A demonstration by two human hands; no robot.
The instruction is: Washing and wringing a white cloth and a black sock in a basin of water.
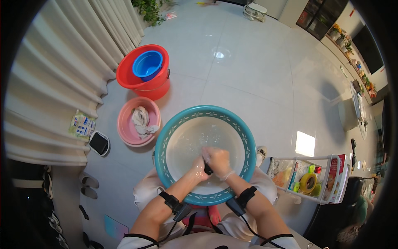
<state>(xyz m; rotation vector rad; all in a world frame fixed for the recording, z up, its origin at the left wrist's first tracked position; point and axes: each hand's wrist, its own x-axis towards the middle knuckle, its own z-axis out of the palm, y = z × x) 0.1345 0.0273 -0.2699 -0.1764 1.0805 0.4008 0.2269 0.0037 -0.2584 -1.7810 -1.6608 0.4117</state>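
Note:
A large teal basin with a white inside and a cut-out flower pattern around its rim stands between my knees, holding cloudy, bubbly water. Above the water, my left hand and my right hand meet near the basin's middle. Between them is a small black thing, perhaps a piece of fabric, mostly hidden by my fingers. Both hands look wet, and the right one is slightly blurred. A clear band circles my right wrist.
Left of the basin, a pink basin holds wet white cloth. Behind it, a red bucket contains a blue bucket. A white wire rack with tape and packages stands at right. Beige curtains line the left side.

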